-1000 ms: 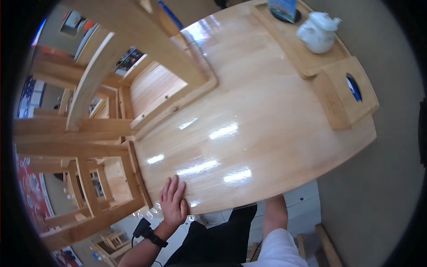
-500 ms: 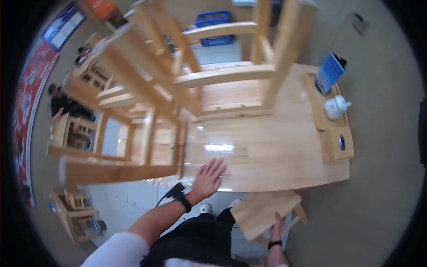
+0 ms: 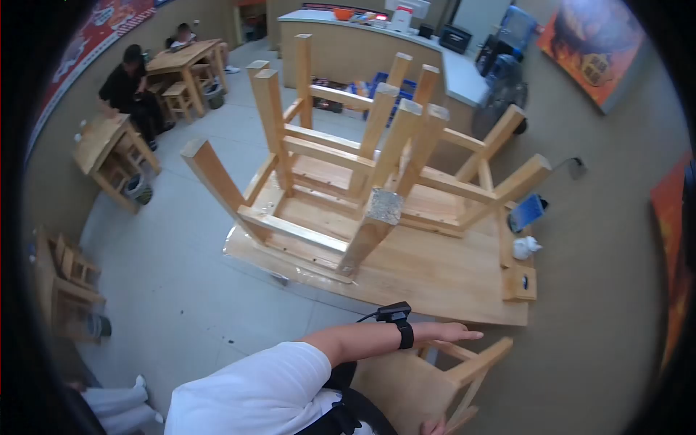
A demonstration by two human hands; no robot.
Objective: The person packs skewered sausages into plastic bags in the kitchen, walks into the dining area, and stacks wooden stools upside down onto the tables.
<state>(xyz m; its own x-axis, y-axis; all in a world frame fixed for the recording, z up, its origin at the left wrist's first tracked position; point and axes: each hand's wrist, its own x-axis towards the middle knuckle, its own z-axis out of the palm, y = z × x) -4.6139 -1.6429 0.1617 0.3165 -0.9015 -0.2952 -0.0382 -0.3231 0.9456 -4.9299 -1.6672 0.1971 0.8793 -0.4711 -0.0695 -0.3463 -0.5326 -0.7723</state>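
Note:
My left hand [image 3: 457, 332] reaches across to the right, just past the table's front edge, with its fingers stretched out above a wooden stool [image 3: 402, 384]. At the bottom of the view, my right hand [image 3: 433, 426] grips the edge of the stool, partly cut off by the frame. The stool is tilted, with its legs pointing right. Beside it stands the wooden table [image 3: 435, 272], which bears several upturned stools [image 3: 304, 225] with their legs in the air.
A wooden tray box [image 3: 520, 284], a white teapot [image 3: 525, 248] and a blue card stand [image 3: 526, 212] are at the table's right end. A counter [image 3: 348, 47] stands behind. A seated person [image 3: 130, 87] is at the back left, among other tables and stools.
The view has swung up and back, showing more of the room. My left hand has left the tabletop and moved right over the stool. The held stool has tilted and risen.

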